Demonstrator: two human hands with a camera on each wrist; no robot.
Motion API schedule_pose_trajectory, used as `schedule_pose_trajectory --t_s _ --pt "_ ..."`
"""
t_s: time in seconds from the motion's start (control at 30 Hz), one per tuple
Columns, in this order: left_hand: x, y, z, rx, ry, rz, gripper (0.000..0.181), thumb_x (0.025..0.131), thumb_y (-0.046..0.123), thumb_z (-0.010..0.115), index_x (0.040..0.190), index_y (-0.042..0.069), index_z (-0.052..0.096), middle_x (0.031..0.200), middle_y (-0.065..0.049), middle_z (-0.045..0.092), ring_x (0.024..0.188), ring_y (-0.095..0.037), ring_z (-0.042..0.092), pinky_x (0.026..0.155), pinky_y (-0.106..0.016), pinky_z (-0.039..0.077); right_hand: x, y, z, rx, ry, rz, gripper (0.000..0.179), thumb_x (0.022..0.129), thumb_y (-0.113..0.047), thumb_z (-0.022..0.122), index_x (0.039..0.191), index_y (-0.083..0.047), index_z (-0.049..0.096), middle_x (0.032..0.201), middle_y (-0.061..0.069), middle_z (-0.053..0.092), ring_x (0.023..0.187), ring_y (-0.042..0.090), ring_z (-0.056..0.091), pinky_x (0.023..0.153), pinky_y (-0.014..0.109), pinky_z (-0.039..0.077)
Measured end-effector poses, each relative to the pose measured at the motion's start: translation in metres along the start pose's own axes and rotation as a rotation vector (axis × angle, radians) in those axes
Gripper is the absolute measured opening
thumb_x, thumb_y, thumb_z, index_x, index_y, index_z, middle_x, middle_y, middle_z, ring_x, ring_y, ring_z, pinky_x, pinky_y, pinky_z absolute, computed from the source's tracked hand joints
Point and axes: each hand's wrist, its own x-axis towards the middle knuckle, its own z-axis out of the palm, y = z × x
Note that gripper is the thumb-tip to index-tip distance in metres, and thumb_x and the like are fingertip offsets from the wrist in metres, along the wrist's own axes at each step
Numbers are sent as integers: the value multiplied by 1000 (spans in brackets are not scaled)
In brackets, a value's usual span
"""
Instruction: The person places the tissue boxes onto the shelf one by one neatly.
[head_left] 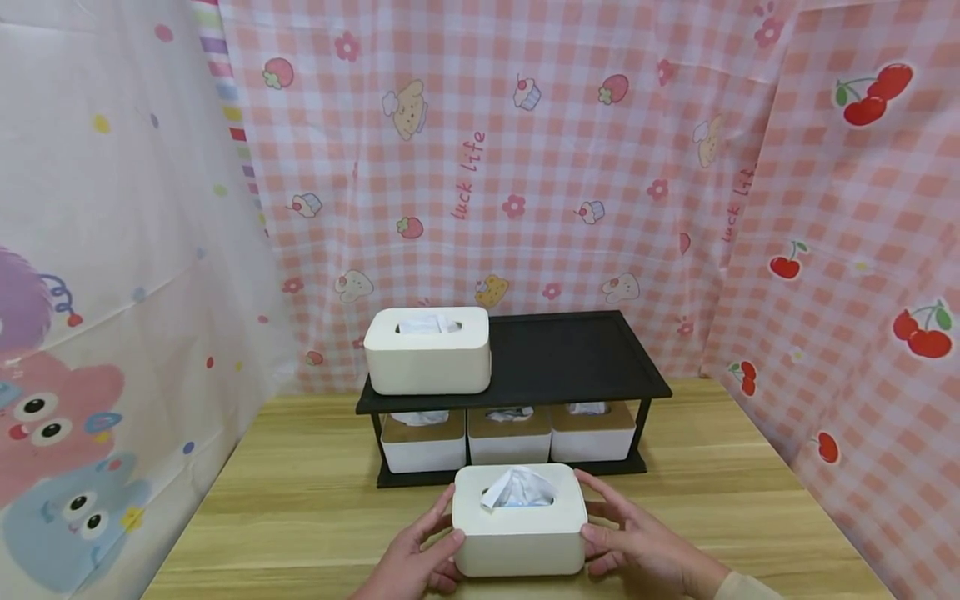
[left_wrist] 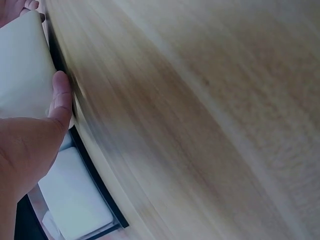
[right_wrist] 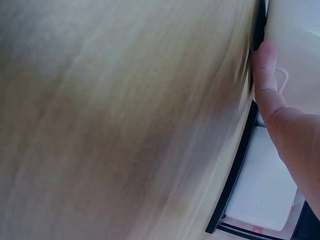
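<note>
A white tissue box (head_left: 519, 554) with a tissue poking out of its oval slot is in front of the black rack. My left hand (head_left: 420, 546) grips its left end, with the thumb on the front corner. On the opposite end, my right hand (head_left: 637, 542) holds it with thumb and fingers spread along the side. In the left wrist view the left thumb (left_wrist: 61, 97) lies against the box (left_wrist: 25, 65); the right wrist view shows the right thumb (right_wrist: 270, 75) against the box wall (right_wrist: 297, 50). Whether the box touches the table is unclear.
A two-tier black rack (head_left: 570, 354) stands behind on the wood-grain table (head_left: 300, 500). Another white tissue box (head_left: 429, 367) sits on the left of its top. Three tissue boxes with brown lids (head_left: 510, 442) fill the lower tier. Patterned curtains (head_left: 525, 167) enclose the table.
</note>
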Motion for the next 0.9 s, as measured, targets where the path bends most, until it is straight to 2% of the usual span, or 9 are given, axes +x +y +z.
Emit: schedule_pose_trajectory --t_s 0.57,0.9 --pt "-2 2 -1 -10 17 -18 80 106 41 67 172 24 24 162 -45 31 84 -30 77 76 -42 65 1 -3 2 -17 23 -3 82 112 -27 57 174 -22 4 165 48 16 110 33 72 93 47 63" --pt "-1 3 -2 -7 22 -62 83 105 45 68 172 25 24 164 -44 29 85 -28 77 77 -42 65 0 -4 3 -9 22 6 81 112 -28 57 174 -22 4 165 48 15 110 32 72 93 46 63"
